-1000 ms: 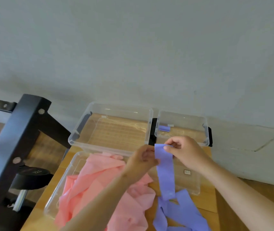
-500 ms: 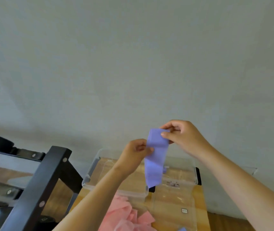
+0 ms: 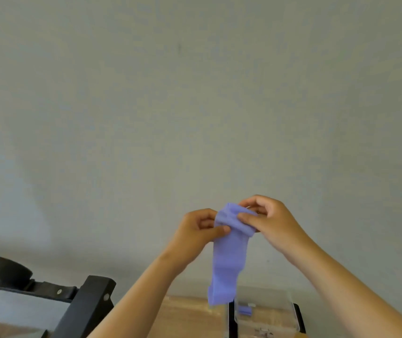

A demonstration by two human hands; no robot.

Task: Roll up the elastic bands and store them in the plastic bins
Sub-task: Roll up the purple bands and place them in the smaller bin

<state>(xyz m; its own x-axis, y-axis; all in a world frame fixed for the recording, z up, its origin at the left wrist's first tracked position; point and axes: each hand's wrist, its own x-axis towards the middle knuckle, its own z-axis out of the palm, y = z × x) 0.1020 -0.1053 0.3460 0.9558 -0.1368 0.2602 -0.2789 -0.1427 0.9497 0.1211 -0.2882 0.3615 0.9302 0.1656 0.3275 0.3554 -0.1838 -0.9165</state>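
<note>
Rolling underway: left hand (image 3: 200,228) and right hand (image 3: 265,218) pinch the coiled top of the purple elastic band (image 3: 229,259); the tail below them likely needs winding next

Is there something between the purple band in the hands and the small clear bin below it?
Nothing visible. The left hand and right hand hold the purple band up; its tail hangs above the small clear bin, which holds one rolled band.
</note>
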